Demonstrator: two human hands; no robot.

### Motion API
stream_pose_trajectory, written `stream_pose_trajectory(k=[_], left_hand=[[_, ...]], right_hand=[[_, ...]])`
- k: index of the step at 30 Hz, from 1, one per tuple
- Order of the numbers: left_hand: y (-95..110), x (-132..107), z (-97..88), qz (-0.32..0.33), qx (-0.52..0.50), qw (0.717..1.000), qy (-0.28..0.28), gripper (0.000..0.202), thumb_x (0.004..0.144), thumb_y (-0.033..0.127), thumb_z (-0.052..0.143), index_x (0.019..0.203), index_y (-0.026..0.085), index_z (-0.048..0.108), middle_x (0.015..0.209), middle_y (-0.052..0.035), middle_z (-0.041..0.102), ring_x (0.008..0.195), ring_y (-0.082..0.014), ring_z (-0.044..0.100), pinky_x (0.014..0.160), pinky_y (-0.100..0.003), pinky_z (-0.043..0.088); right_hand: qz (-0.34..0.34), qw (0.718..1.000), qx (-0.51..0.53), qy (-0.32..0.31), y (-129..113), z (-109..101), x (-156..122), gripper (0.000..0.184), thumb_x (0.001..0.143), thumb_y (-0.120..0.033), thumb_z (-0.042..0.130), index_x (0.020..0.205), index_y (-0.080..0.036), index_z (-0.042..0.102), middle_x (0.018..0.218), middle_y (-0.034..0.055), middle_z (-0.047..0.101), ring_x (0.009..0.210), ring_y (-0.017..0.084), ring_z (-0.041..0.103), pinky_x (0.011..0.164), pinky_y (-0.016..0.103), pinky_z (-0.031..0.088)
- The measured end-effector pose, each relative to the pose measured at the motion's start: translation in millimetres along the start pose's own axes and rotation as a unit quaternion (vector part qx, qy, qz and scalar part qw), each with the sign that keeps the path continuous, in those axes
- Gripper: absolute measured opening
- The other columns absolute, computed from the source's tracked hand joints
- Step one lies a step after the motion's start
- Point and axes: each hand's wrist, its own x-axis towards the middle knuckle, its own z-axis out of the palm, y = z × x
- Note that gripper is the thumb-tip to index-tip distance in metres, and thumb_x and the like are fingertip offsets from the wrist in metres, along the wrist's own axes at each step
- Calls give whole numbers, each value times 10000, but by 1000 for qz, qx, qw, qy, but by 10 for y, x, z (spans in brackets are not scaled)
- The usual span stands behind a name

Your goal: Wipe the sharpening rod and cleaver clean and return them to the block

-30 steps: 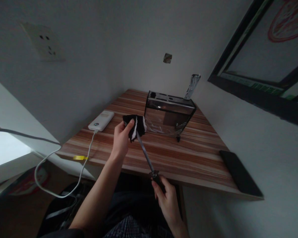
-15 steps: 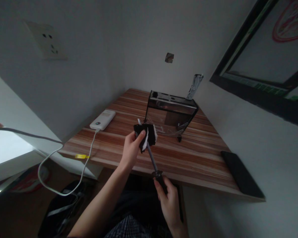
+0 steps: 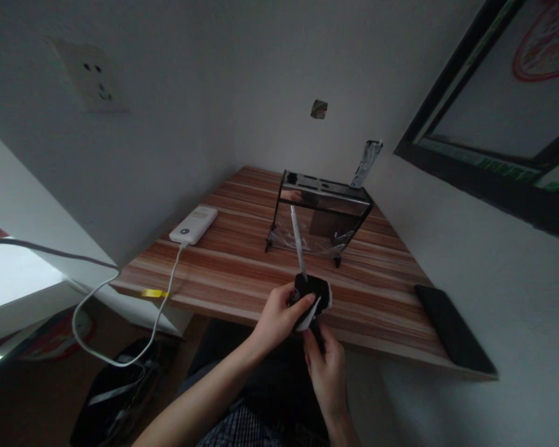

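My left hand (image 3: pixel 276 315) pinches a black and white cloth (image 3: pixel 313 297) wrapped round the base of a thin metal rod (image 3: pixel 297 239), close to its handle. My right hand (image 3: pixel 325 366) grips the rod's dark handle just below the cloth, near the table's front edge. The rod points up and away, its tip in front of a metal slotted rack (image 3: pixel 321 209) that stands on the wooden table (image 3: pixel 242 273). The handle itself is mostly hidden by my fingers and the cloth.
A white power bank (image 3: pixel 194 225) lies at the table's left with a white cable (image 3: pixel 121 310) hanging off the edge. A black phone (image 3: pixel 451 332) lies at the right front corner. A wall socket (image 3: pixel 90 77) is up on the left wall; a dark frame (image 3: pixel 484 161) on the right.
My left hand slid the cloth down the rod from its tip to near the handle. The rod swung more upright and both hands moved closer together.
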Motion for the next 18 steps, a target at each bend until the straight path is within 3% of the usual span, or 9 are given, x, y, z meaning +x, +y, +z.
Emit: stream_pose_trajectory(k=[4,7,13,18], left_hand=[[14,-25,-37,17,88,994,-62,256,809,374,602,822,126,665,726,-20,638,673,-149,538,619,-225,404],[30,-28,-80,13,107,991,-76,247,803,338,602,891,118,675,779,-32,664,708,-161,556,643,-231,413],[34,-41,-95,-9,80,995,-55,240,763,322,631,855,107,684,723,-17,640,654,-141,526,595,-223,390],[33,-60,-82,1,42,999,-7,233,751,352,652,768,119,651,682,-8,620,635,-136,526,591,-221,400]], right_hand=[[44,998,38,-9,32,0,8,420,813,-572,567,799,-158,641,454,-61,429,369,86,353,355,198,286],[79,995,50,-20,44,18,-19,441,794,-597,571,781,-157,605,467,-78,383,370,71,310,334,188,230],[98,992,60,-41,26,50,-61,435,788,-597,576,749,-164,573,471,-84,369,371,63,289,328,185,192],[73,994,68,-43,19,59,-59,405,804,-556,585,792,-152,623,476,-70,402,386,70,314,343,183,229]])
